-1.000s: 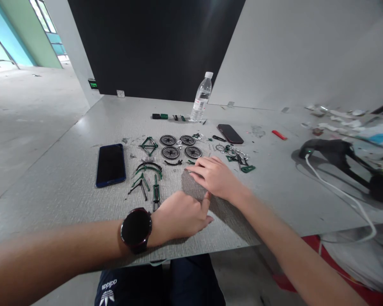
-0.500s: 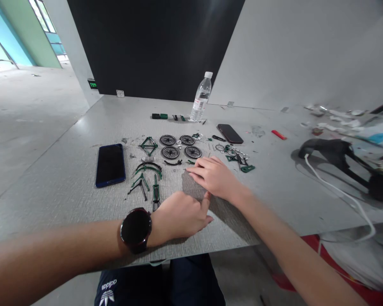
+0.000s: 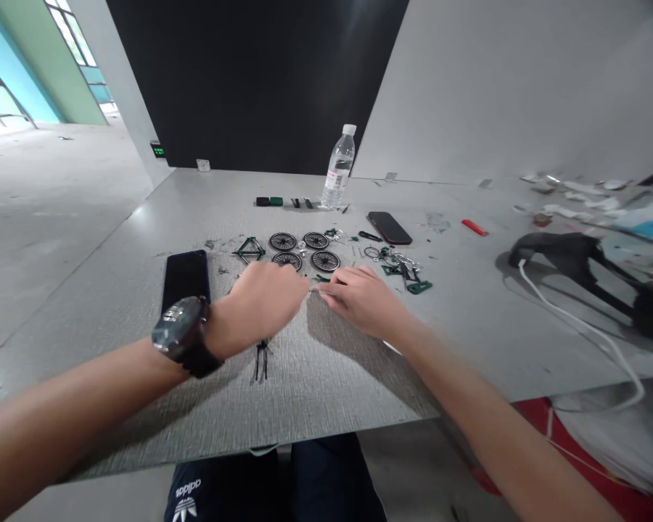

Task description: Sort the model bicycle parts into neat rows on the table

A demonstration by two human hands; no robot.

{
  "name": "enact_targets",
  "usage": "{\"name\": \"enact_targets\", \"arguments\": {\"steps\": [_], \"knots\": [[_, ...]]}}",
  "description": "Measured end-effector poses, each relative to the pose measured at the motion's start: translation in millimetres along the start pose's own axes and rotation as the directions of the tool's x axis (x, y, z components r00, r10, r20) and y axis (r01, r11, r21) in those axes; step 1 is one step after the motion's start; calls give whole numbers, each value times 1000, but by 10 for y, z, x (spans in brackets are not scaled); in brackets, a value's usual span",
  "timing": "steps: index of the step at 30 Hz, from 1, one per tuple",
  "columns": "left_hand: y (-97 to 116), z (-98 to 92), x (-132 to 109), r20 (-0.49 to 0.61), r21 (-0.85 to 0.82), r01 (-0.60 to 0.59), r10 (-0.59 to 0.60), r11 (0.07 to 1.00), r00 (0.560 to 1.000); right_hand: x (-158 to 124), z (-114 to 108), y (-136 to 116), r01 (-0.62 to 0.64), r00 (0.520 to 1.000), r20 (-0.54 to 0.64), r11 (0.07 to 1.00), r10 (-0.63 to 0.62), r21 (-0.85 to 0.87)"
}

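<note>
Small green and black model bicycle parts lie spread on a grey table (image 3: 141, 239): a green frame (image 3: 249, 250), several black wheels (image 3: 305, 251) and a cluster of small pieces (image 3: 400, 268). My left hand (image 3: 264, 301), a watch on its wrist, hovers over the curved parts in the middle, its fingers curled and smeared by motion. My right hand (image 3: 362, 297) rests flat on the table beside it, fingers stretched toward the left hand's fingertips. A thin black part (image 3: 261, 355) shows below the left hand.
A dark blue phone (image 3: 185, 279) lies left of the parts and another phone (image 3: 390, 228) behind them. A water bottle (image 3: 336, 168) stands at the back. A red item (image 3: 475, 228), a black device (image 3: 571, 257) with a white cable (image 3: 582, 326) and clutter sit to the right.
My left hand has lifted from the table's near edge and moved forward and left over the parts, meeting the right hand's fingertips. The right hand stayed nearly still.
</note>
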State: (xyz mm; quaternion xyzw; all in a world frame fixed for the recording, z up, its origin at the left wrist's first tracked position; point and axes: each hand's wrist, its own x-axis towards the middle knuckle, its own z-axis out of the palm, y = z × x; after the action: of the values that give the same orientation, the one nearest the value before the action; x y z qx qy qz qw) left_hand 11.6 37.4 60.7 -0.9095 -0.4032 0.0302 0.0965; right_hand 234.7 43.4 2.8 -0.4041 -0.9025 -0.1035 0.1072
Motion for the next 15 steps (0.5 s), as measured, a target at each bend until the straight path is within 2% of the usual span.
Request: {"name": "enact_targets", "arguments": {"steps": [4, 9, 15], "knots": [[-159, 11, 84, 44, -39, -46, 48, 998, 998, -7, 19, 2, -8, 1000, 22, 1000, 8, -11], [-89, 86, 106, 42, -28, -56, 57, 998, 997, 3, 60, 3, -20, 999, 31, 1000, 20, -7], [-34, 93, 110, 73, -22, -48, 49, 999, 996, 18, 67, -13, -16, 1000, 24, 1000, 16, 5]]}}
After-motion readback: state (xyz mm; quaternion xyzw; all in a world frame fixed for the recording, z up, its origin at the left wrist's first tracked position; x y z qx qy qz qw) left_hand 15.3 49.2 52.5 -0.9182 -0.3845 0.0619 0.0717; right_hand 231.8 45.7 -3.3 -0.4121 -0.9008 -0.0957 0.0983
